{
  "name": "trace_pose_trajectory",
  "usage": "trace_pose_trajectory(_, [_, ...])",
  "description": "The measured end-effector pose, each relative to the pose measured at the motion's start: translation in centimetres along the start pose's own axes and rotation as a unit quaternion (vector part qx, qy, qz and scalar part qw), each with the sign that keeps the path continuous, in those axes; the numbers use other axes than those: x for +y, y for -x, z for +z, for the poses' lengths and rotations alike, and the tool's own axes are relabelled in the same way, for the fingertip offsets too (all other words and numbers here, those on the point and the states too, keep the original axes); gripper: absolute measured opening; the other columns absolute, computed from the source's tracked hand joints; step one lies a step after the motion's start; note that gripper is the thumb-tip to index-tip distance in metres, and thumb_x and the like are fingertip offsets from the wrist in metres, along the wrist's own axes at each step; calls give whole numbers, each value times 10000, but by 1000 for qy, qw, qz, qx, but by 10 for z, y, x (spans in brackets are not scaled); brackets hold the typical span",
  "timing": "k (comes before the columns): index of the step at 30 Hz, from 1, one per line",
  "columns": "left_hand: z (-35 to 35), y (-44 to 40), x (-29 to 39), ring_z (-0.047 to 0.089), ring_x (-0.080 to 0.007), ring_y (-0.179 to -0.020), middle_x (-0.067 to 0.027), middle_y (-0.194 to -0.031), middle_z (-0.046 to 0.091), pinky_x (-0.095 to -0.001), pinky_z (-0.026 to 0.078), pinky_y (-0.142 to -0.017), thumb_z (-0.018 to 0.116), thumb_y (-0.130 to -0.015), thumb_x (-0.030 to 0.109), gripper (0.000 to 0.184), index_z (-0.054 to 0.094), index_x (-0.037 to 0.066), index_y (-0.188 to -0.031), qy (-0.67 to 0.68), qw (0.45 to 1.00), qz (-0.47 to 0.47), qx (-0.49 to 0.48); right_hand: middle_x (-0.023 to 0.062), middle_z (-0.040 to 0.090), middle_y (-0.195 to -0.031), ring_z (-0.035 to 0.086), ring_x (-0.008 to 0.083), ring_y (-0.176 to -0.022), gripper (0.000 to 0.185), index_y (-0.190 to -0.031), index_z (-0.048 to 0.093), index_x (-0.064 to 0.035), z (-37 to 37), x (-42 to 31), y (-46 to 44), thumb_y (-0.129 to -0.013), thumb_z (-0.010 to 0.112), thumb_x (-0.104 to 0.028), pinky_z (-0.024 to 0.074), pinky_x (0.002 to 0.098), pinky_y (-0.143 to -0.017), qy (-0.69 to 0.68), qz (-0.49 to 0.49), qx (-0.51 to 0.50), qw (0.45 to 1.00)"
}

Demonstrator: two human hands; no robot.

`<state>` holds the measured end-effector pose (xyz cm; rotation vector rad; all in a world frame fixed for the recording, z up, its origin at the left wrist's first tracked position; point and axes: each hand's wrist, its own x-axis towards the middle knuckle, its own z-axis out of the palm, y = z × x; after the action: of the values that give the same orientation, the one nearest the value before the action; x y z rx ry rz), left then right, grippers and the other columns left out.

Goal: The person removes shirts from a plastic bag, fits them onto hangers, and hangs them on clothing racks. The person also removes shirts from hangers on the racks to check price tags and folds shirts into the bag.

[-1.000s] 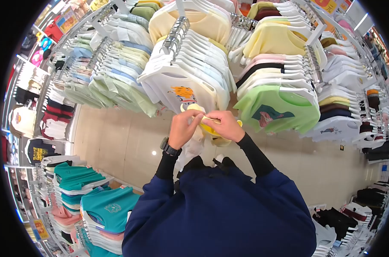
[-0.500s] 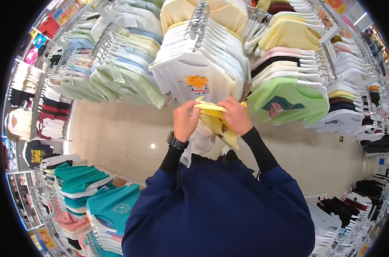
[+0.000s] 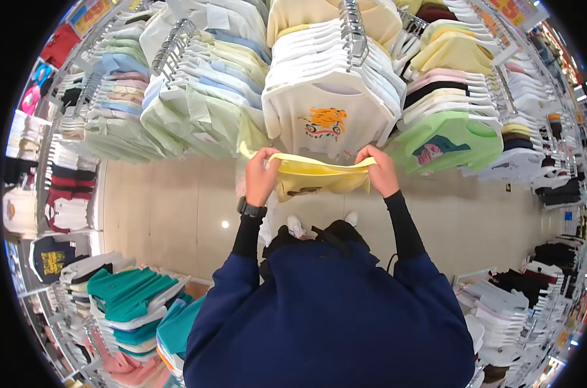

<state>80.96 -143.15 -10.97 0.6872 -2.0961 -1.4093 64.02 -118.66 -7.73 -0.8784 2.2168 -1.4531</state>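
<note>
A yellow T-shirt [image 3: 324,183] with a dark print is stretched between my two hands in front of me. My left hand [image 3: 262,176], with a black watch on its wrist, pinches the shirt near one end of its upper edge. At the other end, my right hand [image 3: 379,169] grips the fabric the same way. The cloth between them forms a wide opening and hangs down. Just beyond it hangs a white T-shirt [image 3: 326,123] with an orange print, at the front of a rack. White fabric shows below my left hand, partly hidden.
Ahead, metal hanger rails [image 3: 353,32] carry rows of shirts. A light green T-shirt [image 3: 439,145] hangs to the right, pale green shirts [image 3: 206,116] to the left. Teal shirts [image 3: 128,291] hang behind at left. Beige floor tiles [image 3: 170,200] lie between the racks.
My hands have moved apart and pulled the yellow T-shirt from a bunched, folded shape into a wide spread. The view has shifted slightly, and my shoes now show below.
</note>
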Motion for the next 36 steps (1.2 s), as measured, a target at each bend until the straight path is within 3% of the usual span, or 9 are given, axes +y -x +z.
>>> trace_pose_trajectory(5, [-25, -1, 4, 653, -218, -795, -123, -845, 688, -328, 492, -761, 632, -818, 99, 145, 666, 2, -920, -113, 991, -4, 72, 142, 619, -765, 602, 298, -747, 272, -859, 582, -8, 22, -5, -9, -664, 394, 17, 460, 357, -701, -3, -26, -30, 999])
trace_pose_trajectory(9, [-30, -7, -1, 654, -193, -788, -109, -874, 702, -310, 496, -749, 578, -840, 33, 187, 680, -18, -989, -15, 988, 16, 152, 179, 640, -826, 613, 354, -804, 266, -889, 597, -12, 25, -5, -6, -694, 417, 14, 466, 394, -725, 79, -36, -126, 988])
trace_pose_trajectory(14, [-10, -3, 1, 655, -161, -838, -114, -892, 705, -299, 496, -787, 539, -853, -4, 230, 676, -11, -1038, 66, 996, 10, 64, 203, 640, -817, 617, 383, -804, 282, -918, 610, -15, 19, 19, -11, -724, 406, 11, 473, 410, -713, 116, -21, -150, 982])
trace_pose_trajectory(20, [11, 0, 13, 672, -228, -745, -150, -813, 691, -314, 498, -703, 639, -839, 130, 166, 660, -5, -933, -54, 998, 10, 19, 144, 616, -773, 617, 306, -766, 216, -919, 598, -5, -5, 35, -38, -761, 451, -13, 478, 371, -730, 77, 48, -73, 993])
trace_pose_trajectory(23, [15, 0, 34, 668, -239, -707, -153, -804, 688, -326, 498, -684, 640, -842, 133, 170, 663, -3, -940, -87, 995, 34, 26, 133, 594, -889, 599, 297, -883, 241, -981, 584, -8, -23, 38, -57, -753, 508, -22, 464, 361, -823, -47, 28, -114, 992])
trace_pose_trajectory(26, [30, -1, 66, 653, -255, -665, -160, -787, 677, -329, 490, -648, 627, -844, 124, 177, 664, -3, -963, -50, 997, 48, 39, 136, 566, -1058, 543, 313, -1000, 333, -1054, 561, -35, -32, 15, -84, -722, 578, -34, 431, 392, -888, 156, -232, 149, 948])
trace_pose_trajectory(30, [51, 0, 80, 588, -218, -580, -158, -766, 668, -309, 463, -581, 580, -862, 107, 186, 672, 5, -988, -37, 996, 74, 30, 158, 537, -1077, 510, 344, -1052, 431, -1123, 509, -27, -22, 15, -131, -724, 661, -81, 416, 437, -907, 239, -217, 221, 920])
trace_pose_trajectory(33, [52, 4, 84, 590, -214, -588, -151, -771, 670, -310, 463, -583, 571, -867, 107, 187, 672, 9, -990, -40, 998, 50, 15, 180, 565, -1082, 536, 372, -1030, 437, -1137, 503, -20, -9, 35, -146, -751, 679, -122, 422, 457, -888, 241, -198, 184, 932])
trace_pose_trajectory(36, [48, 9, 82, 654, -248, -672, -156, -766, 672, -319, 486, -632, 607, -848, 113, 167, 687, 17, -959, -57, 996, 54, 32, 187, 639, -910, 606, 398, -862, 312, -1081, 560, -47, -2, 50, -145, -835, 662, -208, 470, 474, -740, 215, -153, 136, 955])
